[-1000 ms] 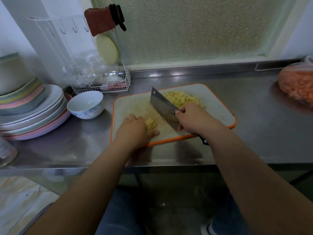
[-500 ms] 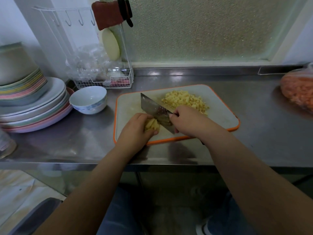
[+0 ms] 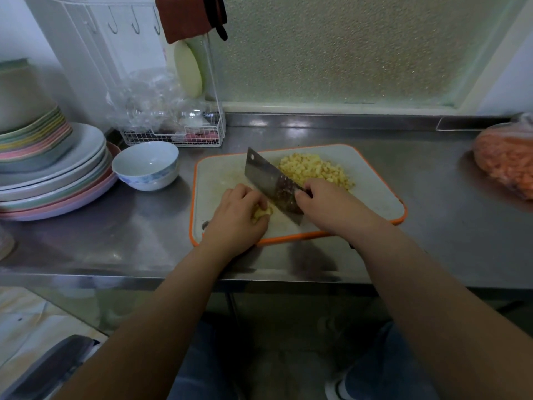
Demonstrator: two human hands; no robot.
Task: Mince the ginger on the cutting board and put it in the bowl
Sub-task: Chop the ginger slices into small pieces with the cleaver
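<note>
A white cutting board (image 3: pixel 372 194) with an orange rim lies on the steel counter. A heap of chopped ginger (image 3: pixel 313 168) sits on its far side. My left hand (image 3: pixel 236 217) curls round a small piece of ginger (image 3: pixel 262 212) near the board's front. My right hand (image 3: pixel 331 206) grips the handle of a cleaver (image 3: pixel 271 183), whose blade stands just right of that piece. A white bowl (image 3: pixel 145 164) with a blue pattern stands empty to the left of the board.
Stacked plates (image 3: pixel 54 174) and bowls fill the counter's left end. A wire rack (image 3: pixel 173 131) with clear plastic stands behind the bowl. A bag of orange pieces (image 3: pixel 507 160) lies at the far right. The counter's front edge (image 3: pixel 173 277) runs below my wrists.
The cleaver has shifted left and come down close beside the ginger piece. My left hand has drawn the piece in under its fingers. The view has tilted slightly.
</note>
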